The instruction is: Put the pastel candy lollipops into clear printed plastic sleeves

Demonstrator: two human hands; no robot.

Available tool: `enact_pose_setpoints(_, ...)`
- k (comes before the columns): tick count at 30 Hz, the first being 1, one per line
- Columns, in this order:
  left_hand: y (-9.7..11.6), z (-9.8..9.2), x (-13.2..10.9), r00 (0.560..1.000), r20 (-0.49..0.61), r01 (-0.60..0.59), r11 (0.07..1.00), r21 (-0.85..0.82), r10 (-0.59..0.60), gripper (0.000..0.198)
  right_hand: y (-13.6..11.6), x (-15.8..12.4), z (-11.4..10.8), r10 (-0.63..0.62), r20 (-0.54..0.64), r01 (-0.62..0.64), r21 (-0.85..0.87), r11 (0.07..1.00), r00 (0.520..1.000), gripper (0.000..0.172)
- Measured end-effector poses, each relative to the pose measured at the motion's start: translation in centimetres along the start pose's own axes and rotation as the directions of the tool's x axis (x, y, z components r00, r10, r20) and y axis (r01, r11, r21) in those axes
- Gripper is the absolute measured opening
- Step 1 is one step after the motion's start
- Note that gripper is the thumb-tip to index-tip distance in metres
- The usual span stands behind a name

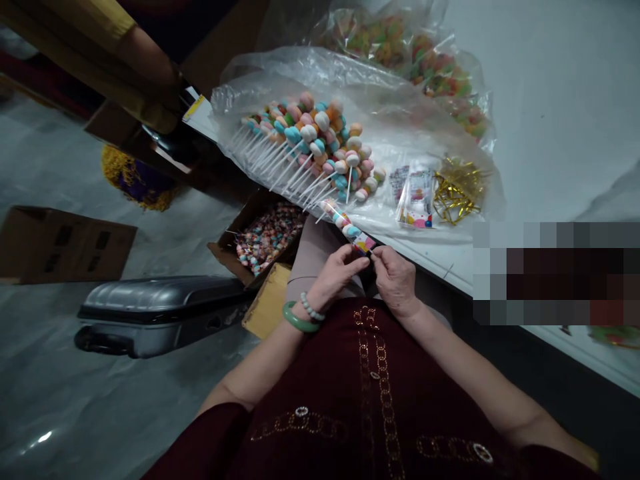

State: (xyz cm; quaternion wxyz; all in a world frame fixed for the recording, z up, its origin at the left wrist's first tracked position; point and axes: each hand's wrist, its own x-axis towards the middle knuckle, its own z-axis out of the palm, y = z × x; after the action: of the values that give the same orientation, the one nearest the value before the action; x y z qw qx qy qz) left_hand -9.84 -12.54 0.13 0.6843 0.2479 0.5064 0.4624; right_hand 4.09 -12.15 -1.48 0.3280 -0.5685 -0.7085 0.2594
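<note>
Both hands meet just below the table edge. My left hand (pixel 338 275), with a green bangle and a bead bracelet at the wrist, pinches the lower end of a marshmallow candy skewer in a clear printed bag (pixel 350 229). My right hand (pixel 395 277) is closed on the same bagged end. The skewer points up and left toward a pile of pastel candy skewers with white sticks (pixel 313 148), which lies on a clear plastic sheet (pixel 400 113) on the white table (pixel 555 113).
Printed small bags (pixel 415 198) and gold twist ties (pixel 457 190) lie beside the pile. A bag of sugared gummies (pixel 425 60) sits behind. On the floor are an open carton of wrapped candies (pixel 267 238), a grey suitcase (pixel 150 313) and a cardboard box (pixel 60 243).
</note>
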Motion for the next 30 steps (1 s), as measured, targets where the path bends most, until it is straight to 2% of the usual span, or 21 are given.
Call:
enact_pose_setpoints(2,0.3,-0.1,0.1,0.998,0.01,0.06,0.99,-0.124,-0.059,0.036,0.0,-0.3,0.1,-0.091,0.017,0.092,-0.043,0.995,0.996,0.019)
enact_pose_setpoints(4,0.2,0.2,0.3,0.995,-0.081,0.045,0.98,-0.195,-0.062,0.037,-0.1,-0.6,0.2,-0.166,0.061,0.171,-0.081,0.982,0.984,0.022)
enact_pose_setpoints(6,-0.2,0.7,0.4,0.974,-0.224,-0.055,0.986,-0.155,0.02,0.038,-0.3,-0.8,0.4,-0.207,0.092,0.216,-0.109,0.97,0.974,0.024)
enact_pose_setpoints(8,-0.7,1.0,0.4,0.95,-0.297,-0.12,0.991,-0.054,0.099,0.038,-0.4,-0.9,0.6,-0.22,0.086,0.229,-0.118,0.966,0.972,0.025)
enact_pose_setpoints(10,-1.0,1.1,0.4,0.956,-0.266,-0.124,0.992,0.017,0.124,0.039,-0.3,-0.7,0.5,-0.209,0.064,0.215,-0.091,0.972,0.976,0.024)
enact_pose_setpoints(13,-1.1,0.9,0.1,0.981,-0.157,-0.11,0.993,0.04,0.115,0.039,0.1,-0.4,0.2,-0.09,0.024,0.09,-0.003,0.996,0.996,0.017)
enact_pose_setpoints(15,-0.9,0.6,-0.2,0.996,-0.058,-0.064,0.998,0.02,0.065,0.04,0.3,-0.2,-0.2,-0.059,0.071,0.053,0.079,0.995,0.996,0.016)
enact_pose_setpoints(17,-0.7,0.6,-0.6,1.0,0.023,-0.007,1.0,0.018,0.006,0.042,0.3,-0.3,-0.4,-0.139,0.114,0.126,0.116,0.985,0.984,0.021)
enact_pose_setpoints(19,-0.3,0.7,-0.9,0.999,0.049,0.002,0.999,0.033,-0.003,0.043,0.1,-0.5,-0.5,-0.248,0.072,0.248,0.016,0.969,0.966,0.024)
enact_pose_setpoints(21,0.0,0.9,-1.0,1.0,0.028,0.006,1.0,-0.012,-0.006,0.043,-0.2,-0.8,-0.4,-0.338,-0.009,0.329,-0.209,0.921,0.941,0.024)
enact_pose_setpoints(24,0.2,1.3,-0.7,0.998,-0.026,0.06,0.984,-0.167,-0.065,0.046,-0.7,-1.1,-0.1,-0.46,-0.003,0.413,-0.434,0.801,0.888,0.022)
enact_pose_setpoints(26,0.1,1.5,-0.2,0.994,-0.095,0.039,0.979,-0.199,-0.059,0.045,-0.9,-1.2,-0.1,-0.486,0.033,0.453,-0.424,0.785,0.873,0.024)
enact_pose_setpoints(30,0.1,1.2,0.6,0.983,-0.182,-0.04,0.975,-0.219,-0.001,0.038,-1.7,-1.3,-0.5,-0.411,0.076,0.415,-0.276,0.867,0.909,0.019)
